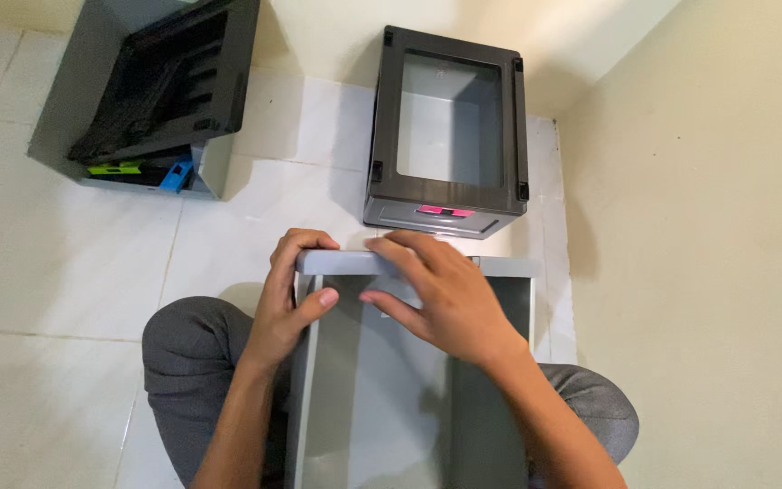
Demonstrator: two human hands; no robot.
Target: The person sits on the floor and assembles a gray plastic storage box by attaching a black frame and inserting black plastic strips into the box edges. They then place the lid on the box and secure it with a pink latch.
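A light grey plastic drawer (382,398) stands between my knees on the white tiled floor, its open side facing me. My left hand (290,299) grips the drawer's top left corner, fingers curled over the front edge and thumb inside. My right hand (436,290) lies over the same top edge near its middle, fingers spread and pressing on the rim. Just beyond the drawer sits a dark grey drawer frame (450,136), hollow, with a pink strip (446,212) on its near side.
A second dark grey cabinet unit (160,86) lies at the far left, with green and blue pieces (142,170) at its near edge. A cream wall (708,244) runs along the right side and behind. My grey-trousered knees (183,362) flank the drawer.
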